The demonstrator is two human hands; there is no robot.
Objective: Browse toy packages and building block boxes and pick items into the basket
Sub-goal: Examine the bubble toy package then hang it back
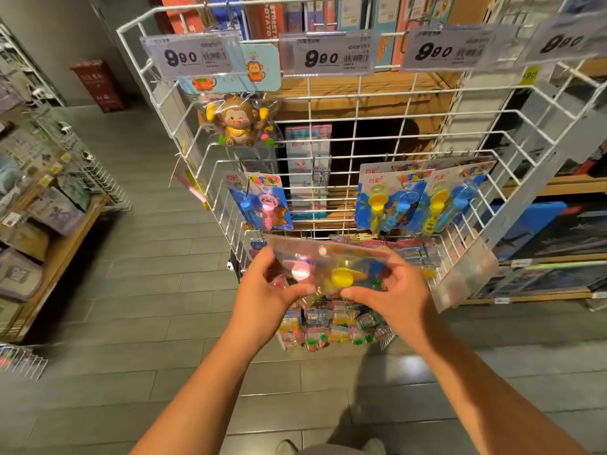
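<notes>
A clear plastic toy package point(328, 261) with a pink and a yellow toy inside is held flat in front of a white wire display rack point(361, 93). My left hand point(266, 293) grips its left edge and my right hand point(391, 290) grips its right edge, thumbs on top. Higher on the rack hang a brown monkey toy pack point(238, 121) and blue carded bubble-wand packs point(259, 201), point(423, 195). Small colourful packs point(328, 330) fill the rack's lowest tier under my hands. No basket is in view.
Price tags reading 9.90 point(323, 54) hang along the rack top, with boxed games point(262, 14) behind. A wooden shelf with packaged goods point(39, 218) stands on the left, more shelves point(542, 231) on the right. Grey tiled floor point(147, 290) lies between.
</notes>
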